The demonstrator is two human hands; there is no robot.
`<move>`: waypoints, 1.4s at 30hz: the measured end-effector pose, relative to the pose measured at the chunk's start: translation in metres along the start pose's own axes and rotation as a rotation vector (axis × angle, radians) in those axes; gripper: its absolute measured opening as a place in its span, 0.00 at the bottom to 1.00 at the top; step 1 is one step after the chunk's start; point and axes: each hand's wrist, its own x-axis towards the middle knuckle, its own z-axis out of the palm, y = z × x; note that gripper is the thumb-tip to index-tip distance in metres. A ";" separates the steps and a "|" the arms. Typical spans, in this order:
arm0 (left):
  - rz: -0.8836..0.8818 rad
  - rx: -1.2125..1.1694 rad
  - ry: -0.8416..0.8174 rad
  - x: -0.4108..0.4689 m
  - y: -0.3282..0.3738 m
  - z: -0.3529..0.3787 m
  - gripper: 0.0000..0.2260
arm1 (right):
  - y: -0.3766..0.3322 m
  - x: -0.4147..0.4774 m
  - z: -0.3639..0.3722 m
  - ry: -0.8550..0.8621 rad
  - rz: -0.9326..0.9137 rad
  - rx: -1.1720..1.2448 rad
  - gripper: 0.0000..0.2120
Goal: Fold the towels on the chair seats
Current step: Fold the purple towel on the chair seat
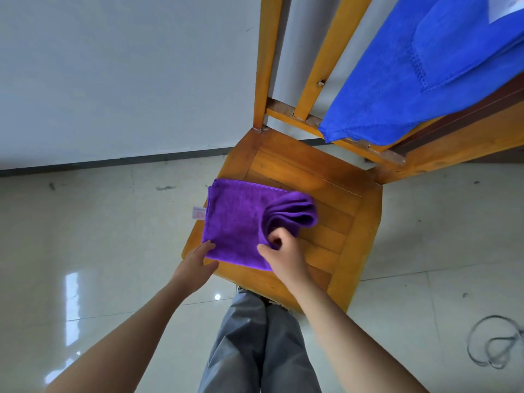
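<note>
A purple towel (241,219) lies partly folded on the left half of a wooden chair seat (326,194), a white label sticking out at its left edge. My right hand (279,252) pinches the towel's near right part, where the cloth is lifted into a curled roll. My left hand (198,262) rests flat with fingers apart on the towel's near left corner at the seat's edge. A blue towel (425,75) hangs over the chair's backrest at the upper right.
The chair stands on a glossy pale tiled floor (99,251) next to a white wall (127,75) with a dark skirting. A loop of grey cable (493,344) lies on the floor at the right. My legs in grey trousers (255,350) stand at the seat's front corner.
</note>
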 end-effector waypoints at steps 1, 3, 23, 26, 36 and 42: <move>-0.031 -0.089 -0.015 0.001 -0.002 -0.002 0.21 | -0.006 0.005 0.013 -0.030 -0.010 -0.010 0.06; -0.072 -0.280 -0.045 0.004 -0.003 -0.006 0.21 | -0.016 0.014 0.034 -0.079 -0.015 -0.020 0.06; -0.179 -0.201 0.184 0.019 0.008 -0.007 0.21 | -0.030 0.049 0.051 -0.250 -0.618 -0.789 0.18; -0.180 -0.085 0.200 0.019 0.000 -0.003 0.25 | -0.037 0.055 0.051 -0.176 -0.532 -0.746 0.16; 0.607 0.903 0.237 0.014 -0.017 0.010 0.37 | 0.066 0.030 0.021 -0.237 -0.512 -1.280 0.36; 0.509 0.943 0.267 0.027 -0.015 0.016 0.37 | 0.069 0.034 0.037 -0.091 -0.491 -1.330 0.38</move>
